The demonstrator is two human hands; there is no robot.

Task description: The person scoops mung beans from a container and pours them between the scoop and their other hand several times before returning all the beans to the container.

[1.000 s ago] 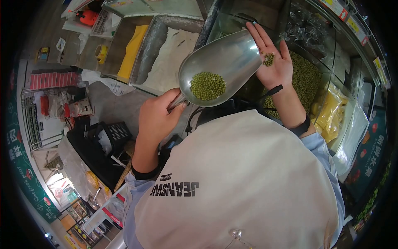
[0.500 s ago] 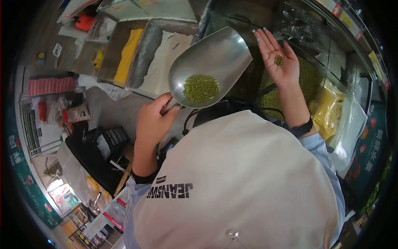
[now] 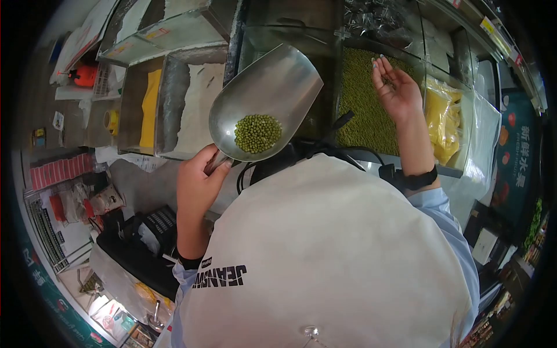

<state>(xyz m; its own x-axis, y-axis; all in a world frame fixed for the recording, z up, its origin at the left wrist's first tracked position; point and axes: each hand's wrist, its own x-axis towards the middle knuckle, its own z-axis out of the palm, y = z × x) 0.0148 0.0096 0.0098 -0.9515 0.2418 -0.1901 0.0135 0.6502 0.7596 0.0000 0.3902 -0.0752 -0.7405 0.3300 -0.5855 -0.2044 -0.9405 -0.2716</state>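
Note:
My left hand [image 3: 200, 174] is closed round the handle of a metal scoop [image 3: 272, 87]. A small heap of green mung beans [image 3: 258, 133] lies in the scoop near the handle end. My right hand [image 3: 397, 93] is palm up and cupped, fingers partly curled, with a few small beans in its palm. It hovers over a bin of mung beans [image 3: 362, 104], beside a yellow plastic-wrapped bag [image 3: 444, 116].
Left of the scoop stand a bin of white powder [image 3: 200, 104] and one with a yellow item [image 3: 151, 107]. Clear dividers separate the bins. A black basket [image 3: 159, 226] and a roll of yellow tape [image 3: 111, 122] are at the left.
The view has turned, and the scoop and both hands sit differently in it. My right hand's fingers have curled inward, and fewer beans show in its palm. The scoop stays in my left hand.

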